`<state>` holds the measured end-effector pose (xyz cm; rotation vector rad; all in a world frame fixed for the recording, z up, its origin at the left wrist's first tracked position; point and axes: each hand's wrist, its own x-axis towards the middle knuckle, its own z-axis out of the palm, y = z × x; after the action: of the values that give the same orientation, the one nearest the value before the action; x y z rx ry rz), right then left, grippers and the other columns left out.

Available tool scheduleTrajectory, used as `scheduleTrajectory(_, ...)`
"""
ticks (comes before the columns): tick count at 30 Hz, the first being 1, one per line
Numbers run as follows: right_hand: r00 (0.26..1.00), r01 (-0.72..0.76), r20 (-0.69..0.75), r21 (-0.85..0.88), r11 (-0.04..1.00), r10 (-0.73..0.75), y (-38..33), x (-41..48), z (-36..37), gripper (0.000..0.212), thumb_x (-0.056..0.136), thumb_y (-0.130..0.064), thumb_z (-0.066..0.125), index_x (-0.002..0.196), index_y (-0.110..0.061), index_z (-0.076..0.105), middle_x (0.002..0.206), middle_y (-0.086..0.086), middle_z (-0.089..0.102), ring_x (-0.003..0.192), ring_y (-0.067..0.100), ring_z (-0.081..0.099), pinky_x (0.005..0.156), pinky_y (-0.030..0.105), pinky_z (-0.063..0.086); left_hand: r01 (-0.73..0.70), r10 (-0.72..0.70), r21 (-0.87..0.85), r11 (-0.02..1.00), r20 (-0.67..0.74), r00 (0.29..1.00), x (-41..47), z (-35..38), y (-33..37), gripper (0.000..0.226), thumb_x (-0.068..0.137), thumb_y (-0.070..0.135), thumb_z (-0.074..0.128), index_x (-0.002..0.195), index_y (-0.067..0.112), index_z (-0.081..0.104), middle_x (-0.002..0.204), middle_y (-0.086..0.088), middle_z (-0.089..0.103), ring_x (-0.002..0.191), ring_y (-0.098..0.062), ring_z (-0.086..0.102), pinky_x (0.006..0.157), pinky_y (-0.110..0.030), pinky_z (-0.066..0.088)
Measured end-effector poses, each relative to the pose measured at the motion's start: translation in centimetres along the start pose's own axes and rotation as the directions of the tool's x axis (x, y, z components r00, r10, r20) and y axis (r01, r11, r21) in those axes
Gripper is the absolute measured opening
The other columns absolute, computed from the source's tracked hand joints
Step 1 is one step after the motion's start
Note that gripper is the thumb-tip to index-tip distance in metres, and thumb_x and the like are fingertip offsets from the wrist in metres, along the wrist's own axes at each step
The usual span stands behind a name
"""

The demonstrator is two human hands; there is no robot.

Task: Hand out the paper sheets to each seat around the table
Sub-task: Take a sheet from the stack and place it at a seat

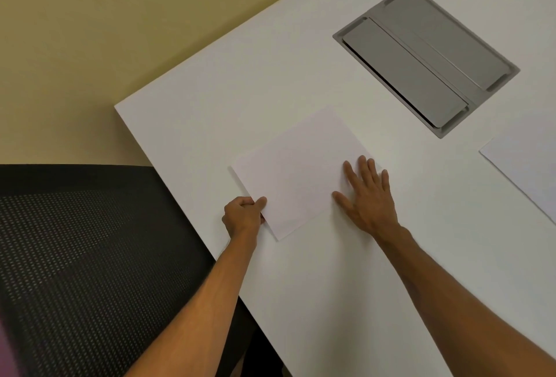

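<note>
My left grip (244, 214) pinches the near-left corner of a paper sheet (296, 172) lying flat on the white counter (210, 106), near its 9 o'clock edge. My right grip (365, 193) is spread flat, fingers pressing the sheet's right side. Second sheet (526, 166) at 3 o'clock. Grey hatch (427, 57) at 1 o'clock. Black mesh chair (75, 256) at 8 o'clock.

Table (316, 271): fills the right and centre; its corner points left.
Chair (90, 256): lower left, beside the table's left edge.
Paper sheet (298, 166): flat on the table, near that edge.
Left hand (243, 215): at the sheet's near-left edge, thumb on top.
Right hand (368, 196): flat on the sheet's right corner.
Cable hatch (425, 59): set into the tabletop, behind the sheet, to its right.
Second sheet (526, 163): on the table at far right, well apart from the first.
</note>
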<state>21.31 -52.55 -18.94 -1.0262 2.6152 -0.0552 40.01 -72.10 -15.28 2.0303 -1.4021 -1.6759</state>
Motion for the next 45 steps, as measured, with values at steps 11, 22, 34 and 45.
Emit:
scheduleTrajectory(11,1.000,0.002,-0.005,0.053,0.999,-0.002,0.0,0.0,0.6,0.079,0.097,-0.066,0.032,0.161,-0.027,0.007,0.169,0.013,0.001,0.156,0.031,-0.001,0.125,0.051,0.004,-0.530,0.577,0.670,0.520,0.182,0.796,-0.1,-2.0,-2.2,0.084,0.079,0.052,0.078,0.148,0.019,0.041,0.143,-0.008,0.047,0.131,-0.027,0.044,0.105,-0.043,0.038)
scheduleTrajectory(22,1.000,0.001,-0.002,0.073,0.997,-0.001,-0.4,0.5,0.7,0.079,0.096,-0.067,0.031,0.162,-0.028,0.007,0.170,0.011,-0.002,0.157,0.029,-0.003,0.125,0.051,0.003,-0.629,0.502,0.636,0.446,0.405,0.765,1.0,-3.1,-3.7,0.090,0.090,0.058,0.063,0.161,0.025,0.018,0.170,-0.009,-0.003,0.157,-0.021,-0.009,0.127,-0.043,-0.005)
scheduleTrajectory(34,0.999,0.027,0.027,0.046,0.999,-0.028,-0.8,1.3,0.2,0.080,0.096,-0.069,0.027,0.161,-0.029,0.004,0.170,0.010,-0.004,0.157,0.028,-0.005,0.125,0.051,0.001,-0.629,0.507,0.634,0.450,0.398,0.764,1.3,-3.2,-3.8,0.091,0.091,0.055,0.063,0.161,0.020,0.017,0.170,-0.009,-0.001,0.157,-0.021,-0.007,0.127,-0.042,-0.002)
scheduleTrajectory(45,1.000,0.010,0.013,0.057,0.998,-0.011,-1.1,0.9,-0.2,0.079,0.097,-0.068,0.028,0.161,-0.030,0.001,0.170,0.009,-0.003,0.157,0.028,-0.005,0.126,0.050,0.001,-0.631,0.515,0.638,0.442,0.395,0.760,1.4,-3.2,-3.9,0.093,0.091,0.058,0.061,0.162,0.021,0.013,0.170,-0.011,-0.001,0.157,-0.023,-0.004,0.127,-0.043,0.001)
